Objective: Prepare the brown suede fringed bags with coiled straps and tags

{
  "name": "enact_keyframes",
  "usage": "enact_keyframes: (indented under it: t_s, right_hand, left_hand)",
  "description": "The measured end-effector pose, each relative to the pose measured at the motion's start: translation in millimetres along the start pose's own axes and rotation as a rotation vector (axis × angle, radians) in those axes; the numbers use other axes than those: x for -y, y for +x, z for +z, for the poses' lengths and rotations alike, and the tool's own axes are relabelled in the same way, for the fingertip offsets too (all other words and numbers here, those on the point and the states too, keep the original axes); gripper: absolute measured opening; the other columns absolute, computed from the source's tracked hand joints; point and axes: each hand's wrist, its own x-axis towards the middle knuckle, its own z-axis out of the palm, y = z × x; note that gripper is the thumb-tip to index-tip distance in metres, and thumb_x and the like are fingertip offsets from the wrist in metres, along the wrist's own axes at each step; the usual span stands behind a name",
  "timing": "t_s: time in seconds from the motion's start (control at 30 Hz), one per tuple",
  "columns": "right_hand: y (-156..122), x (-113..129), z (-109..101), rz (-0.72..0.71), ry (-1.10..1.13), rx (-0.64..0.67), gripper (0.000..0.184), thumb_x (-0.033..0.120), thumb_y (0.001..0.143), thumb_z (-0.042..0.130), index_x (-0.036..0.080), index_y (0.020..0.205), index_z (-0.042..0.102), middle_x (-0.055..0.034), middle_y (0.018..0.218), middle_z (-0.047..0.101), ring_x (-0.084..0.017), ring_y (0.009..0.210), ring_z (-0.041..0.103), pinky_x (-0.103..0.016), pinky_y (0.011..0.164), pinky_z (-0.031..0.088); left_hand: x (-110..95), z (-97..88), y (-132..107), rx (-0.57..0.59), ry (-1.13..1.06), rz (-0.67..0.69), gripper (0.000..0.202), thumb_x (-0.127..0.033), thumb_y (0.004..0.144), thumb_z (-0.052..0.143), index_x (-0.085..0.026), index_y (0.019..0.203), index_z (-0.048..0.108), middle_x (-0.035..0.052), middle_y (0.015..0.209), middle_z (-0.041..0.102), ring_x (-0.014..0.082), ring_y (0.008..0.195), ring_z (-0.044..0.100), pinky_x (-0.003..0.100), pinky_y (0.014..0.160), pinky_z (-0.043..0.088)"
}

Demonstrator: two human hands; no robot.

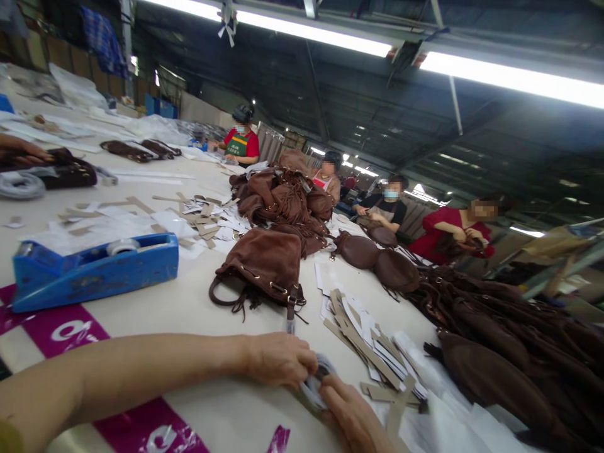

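Note:
My left hand (278, 360) lies low on the pale table (189, 308), its fingers curled round a small grey-white piece (315, 382). My right hand (352, 418) comes up from the bottom edge and pinches the same piece from the other side. Just beyond my hands a brown suede bag (267, 264) with fringe and a strap lies on the table. To the right of my hands lies a loose fan of cardboard strips and white paper tags (372, 352).
A blue tape dispenser (94, 267) stands at the left. A heap of brown bags (287, 201) fills the table's middle, more brown bags (500, 340) run down the right side. Several people sit working along the far edge. Another person's hand (21, 151) rests at far left.

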Motion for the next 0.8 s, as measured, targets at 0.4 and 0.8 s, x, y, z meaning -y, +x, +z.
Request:
enact_keyframes:
  t_s: [0.4,0.8]
  right_hand:
    - [35,13,-42,-0.058,0.437,0.123,0.023,0.008,0.086,0.041,0.021,0.095,0.058,-0.0045,0.1,0.061,-0.018,0.093,0.058,-0.028,0.081,0.047]
    - [64,29,-41,0.393,0.355,0.107,0.03,0.038,0.092,0.038,0.021,0.078,0.057,-0.0012,0.073,0.063,-0.018,0.069,0.057,-0.027,0.06,0.039]
  left_hand:
    - [18,-16.9,-7,0.07,0.074,0.034,0.008,-0.016,0.084,0.061,-0.024,0.085,0.06,-0.0003,0.118,0.06,0.0141,0.081,0.056,0.027,0.065,0.041]
    - [44,-44.2,21,0.142,-0.056,-0.047,0.016,-0.015,0.071,0.075,-0.024,0.075,0.061,-0.0017,0.091,0.067,0.018,0.091,0.056,0.031,0.068,0.036]
